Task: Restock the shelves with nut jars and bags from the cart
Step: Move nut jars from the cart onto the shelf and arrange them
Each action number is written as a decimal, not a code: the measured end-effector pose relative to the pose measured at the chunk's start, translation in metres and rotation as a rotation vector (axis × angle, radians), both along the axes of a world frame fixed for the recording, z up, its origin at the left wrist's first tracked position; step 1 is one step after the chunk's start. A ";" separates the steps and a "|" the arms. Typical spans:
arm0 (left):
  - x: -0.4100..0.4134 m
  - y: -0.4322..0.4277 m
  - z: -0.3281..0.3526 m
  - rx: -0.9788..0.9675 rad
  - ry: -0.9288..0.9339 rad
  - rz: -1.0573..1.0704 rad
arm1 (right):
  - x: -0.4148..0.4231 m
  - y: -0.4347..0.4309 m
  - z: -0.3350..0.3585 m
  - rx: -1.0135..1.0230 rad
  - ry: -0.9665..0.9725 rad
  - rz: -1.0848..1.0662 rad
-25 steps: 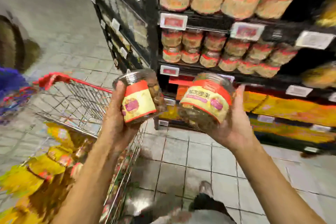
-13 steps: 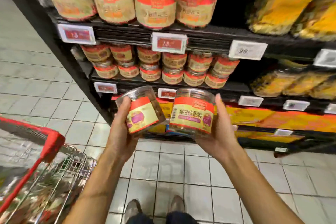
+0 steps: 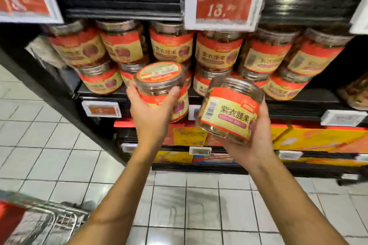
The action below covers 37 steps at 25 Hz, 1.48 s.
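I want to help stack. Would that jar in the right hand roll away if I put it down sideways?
Probably: the jar looks round. Its clear sides look smooth, so maybe slippery. Standing upright, like the shelf jars, seems safer.

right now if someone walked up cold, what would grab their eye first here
Two nut jars held up mid-frame: the left hand grips one jar tilted lid-forward at the shelf edge, the right hand holds the other jar label-out, slightly lower. Behind them, matching red-and-yellow jars sit stacked two high on the shelf, under a big red price tag reading 13.
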<state>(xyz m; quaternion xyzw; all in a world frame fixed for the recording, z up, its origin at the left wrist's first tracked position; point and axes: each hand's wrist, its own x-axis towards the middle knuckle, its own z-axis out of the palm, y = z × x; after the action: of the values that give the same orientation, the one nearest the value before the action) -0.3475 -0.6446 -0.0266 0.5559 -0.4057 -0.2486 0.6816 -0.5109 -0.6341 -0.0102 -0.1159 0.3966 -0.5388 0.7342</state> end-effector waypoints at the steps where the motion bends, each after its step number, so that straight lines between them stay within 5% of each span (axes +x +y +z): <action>1: 0.000 -0.008 -0.007 -0.031 -0.034 -0.006 | -0.002 -0.005 -0.002 -0.019 0.000 0.000; 14: 0.005 -0.054 -0.023 0.079 -0.399 -0.097 | -0.005 -0.007 -0.014 -0.121 -0.028 0.003; 19: 0.016 -0.019 -0.024 0.003 -0.382 -0.084 | -0.002 -0.006 -0.018 -0.094 -0.009 -0.014; 23: 0.018 0.015 -0.054 -0.108 -0.874 -0.078 | 0.001 -0.010 -0.017 -0.089 0.011 -0.008; 26: 0.012 0.012 -0.065 -0.051 -0.990 -0.111 | 0.006 -0.015 -0.014 -0.106 0.021 -0.002; 33: 0.008 0.008 -0.049 0.027 -0.947 -0.191 | 0.017 -0.019 -0.010 -0.124 0.017 0.012; 35: 0.014 0.013 -0.030 0.034 -0.688 -0.134 | 0.021 -0.020 -0.006 -0.150 0.090 0.058; 37: 0.018 0.018 0.001 0.151 -0.125 -0.219 | 0.031 -0.022 0.000 -0.178 0.218 0.083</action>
<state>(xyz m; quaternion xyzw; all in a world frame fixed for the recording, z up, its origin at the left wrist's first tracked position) -0.3295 -0.6266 -0.0259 0.5723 -0.4858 -0.3161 0.5801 -0.4801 -0.6561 -0.0100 -0.2544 0.4196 -0.5253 0.6952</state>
